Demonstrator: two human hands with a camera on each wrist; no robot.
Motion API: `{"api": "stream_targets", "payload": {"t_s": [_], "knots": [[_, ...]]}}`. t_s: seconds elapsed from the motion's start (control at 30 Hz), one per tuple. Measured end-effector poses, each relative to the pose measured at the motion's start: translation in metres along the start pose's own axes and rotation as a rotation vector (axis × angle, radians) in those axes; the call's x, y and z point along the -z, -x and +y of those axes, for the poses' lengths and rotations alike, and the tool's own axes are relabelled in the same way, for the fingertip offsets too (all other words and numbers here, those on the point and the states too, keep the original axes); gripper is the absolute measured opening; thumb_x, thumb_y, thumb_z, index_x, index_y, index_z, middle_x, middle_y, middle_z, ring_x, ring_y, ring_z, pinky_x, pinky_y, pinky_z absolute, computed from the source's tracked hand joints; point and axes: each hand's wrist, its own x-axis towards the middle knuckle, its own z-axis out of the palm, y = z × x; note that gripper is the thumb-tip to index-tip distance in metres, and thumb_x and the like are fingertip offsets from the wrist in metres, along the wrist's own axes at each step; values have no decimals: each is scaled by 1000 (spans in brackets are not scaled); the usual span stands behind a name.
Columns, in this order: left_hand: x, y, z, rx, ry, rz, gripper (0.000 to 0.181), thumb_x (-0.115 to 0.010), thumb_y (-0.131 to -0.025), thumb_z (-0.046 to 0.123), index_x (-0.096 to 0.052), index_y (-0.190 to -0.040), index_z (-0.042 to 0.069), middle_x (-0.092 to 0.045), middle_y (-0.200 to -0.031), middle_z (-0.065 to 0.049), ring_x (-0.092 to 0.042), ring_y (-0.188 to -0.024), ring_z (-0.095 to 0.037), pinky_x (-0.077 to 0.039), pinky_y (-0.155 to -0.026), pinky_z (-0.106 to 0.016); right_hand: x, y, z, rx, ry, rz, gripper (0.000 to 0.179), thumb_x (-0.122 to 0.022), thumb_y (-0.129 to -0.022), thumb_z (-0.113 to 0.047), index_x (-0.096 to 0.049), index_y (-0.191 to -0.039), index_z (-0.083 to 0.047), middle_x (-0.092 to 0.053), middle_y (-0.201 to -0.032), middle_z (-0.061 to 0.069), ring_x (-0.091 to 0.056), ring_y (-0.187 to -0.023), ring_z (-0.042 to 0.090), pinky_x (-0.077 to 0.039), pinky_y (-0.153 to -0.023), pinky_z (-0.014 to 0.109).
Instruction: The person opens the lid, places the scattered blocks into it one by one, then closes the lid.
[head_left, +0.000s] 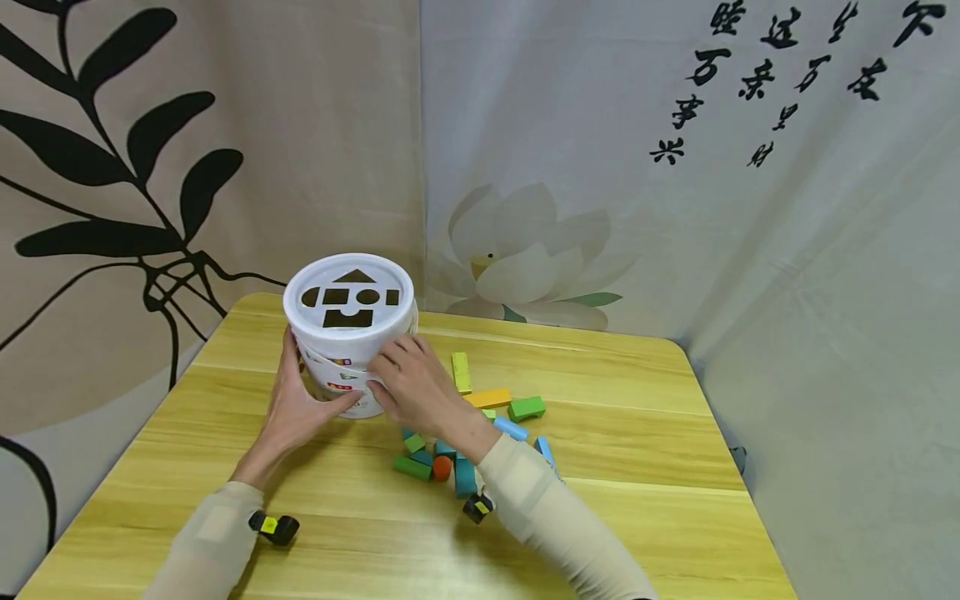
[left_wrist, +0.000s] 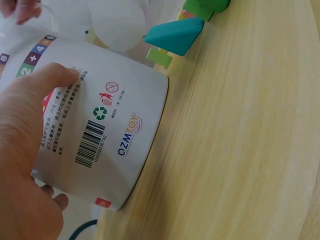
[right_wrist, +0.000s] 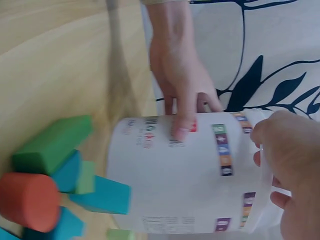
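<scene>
Hands meet at a white cylindrical plastic bucket (head_left: pixel 337 346): the left hand (head_left: pixel 300 410) holds its side, thumb laid across the printed wall, while the right hand (head_left: pixel 422 383) bends its fingers at the upper side near the rim; whether they pinch anything there cannot be told. The bucket stands upright on a yellow wood-grain surface (head_left: pixel 660 467), its white round lid (head_left: pixel 392 321) pierced with a triangle, a circle, rectangles and other shapes. Its wall carries a blue-and-orange "OZMTOY" logo (left_wrist: pixel 130 135), "MADE IN CHINA", a black barcode (left_wrist: pixel 90 143), a green recycling symbol (left_wrist: pixel 100 113), lines of small Chinese text and a coloured strip reading "2+4=6". Beside it lie a red cylindrical block (head_left: pixel 442 468), green blocks (head_left: pixel 527 408), blue blocks (head_left: pixel 511 428) and an orange oblong block (head_left: pixel 489 399). Behind, a pale fabric backdrop (head_left: pixel 570 108) bears black Chinese brush characters (head_left: pixel 707 67), one column ending 万事兴, above a printed white lotus (head_left: pixel 525 267).
</scene>
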Motion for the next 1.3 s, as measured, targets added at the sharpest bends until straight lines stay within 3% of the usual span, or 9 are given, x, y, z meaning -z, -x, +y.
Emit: {"api": "stream_targets", "payload": {"t_s": [0.3, 0.37, 0.47, 0.6, 0.73, 0.87, 1.1, 1.2, 1.3], "knots": [[1, 1, 5, -1, -17, 0, 155, -107, -74, 16, 1, -180, 47, -40, -175, -4, -46, -151, -21, -37, -122, -24, 29, -33, 15, 61, -69, 88, 13, -74, -109, -23, -76, -115, -12, -71, -107, 2, -68, -103, 22, -56, -96, 37], [1, 1, 6, -3, -16, -4, 154, -106, -74, 16, 1, -180, 46, -41, -174, -3, -46, -149, -20, -38, -122, -25, 32, -42, 18, 67, -87, 98, 14, -73, -109, -23, -77, -114, -11, -70, -105, 3, -67, -100, 22, -55, -92, 36], [1, 1, 8, 0, -6, -11, 154, -106, -74, 15, 2, -179, 48, -41, -173, -2, -46, -149, -19, -40, -125, -40, 34, -56, 23, 66, -109, 98, 17, -74, -108, -26, -77, -109, -9, -69, -103, 4, -65, -97, 22, -55, -89, 36], [3, 3, 29, 12, 33, -20, 152, -105, -76, 13, 1, -179, 48, -41, -172, -6, -45, -149, -23, -38, -126, -61, 32, -73, 27, 33, -134, 72, 21, -75, -105, -30, -75, -99, -10, -68, -95, 2, -64, -90, 20, -55, -87, 36], [4, 5, 48, 24, 59, -18, 147, -104, -77, 13, -4, -179, 47, -43, -168, -10, -47, -148, -28, -38, -125, -64, 32, -87, 25, -35, -213, 13, 26, -71, -107, -27, -67, -88, -10, -63, -81, 0, -59, -77, 15, -50, -75, 30], [2, 4, 42, 37, 60, -9, 145, -105, -78, 15, -5, -178, 48, -43, -168, -9, -47, -149, -29, -36, -126, -64, 34, -92, 23, -68, -282, -75, 31, -67, -113, -26, -63, -88, -9, -59, -76, -1, -54, -70, 12, -41, -66, 25], [-5, 0, 8, 46, 25, 4, 151, -105, -77, 19, 2, -177, 52, -33, -179, -5, -41, -157, -31, -34, -128, -69, 32, -84, 24, 50, -220, -129, 36, -71, -112, -38, -74, -86, -14, -70, -82, -2, -64, -77, 12, -52, -75, 27], [-6, -1, 3, 51, 12, 6, 152, -106, -77, 21, 4, -177, 53, -32, -180, -3, -41, -157, -30, -36, -127, -67, 34, -83, 25, 92, -202, -124, 33, -75, -109, -37, -74, -86, -13, -71, -82, -2, -63, -78, 13, -53, -79, 29], [-6, 0, 9, 57, 16, 6, 151, -106, -77, 21, 2, -177, 54, -36, -177, -3, -43, -154, -27, -36, -127, -63, 37, -86, 25, 100, -208, -141, 32, -74, -111, -33, -73, -87, -12, -69, -81, 0, -60, -75, 13, -51, -76, 28]]}}
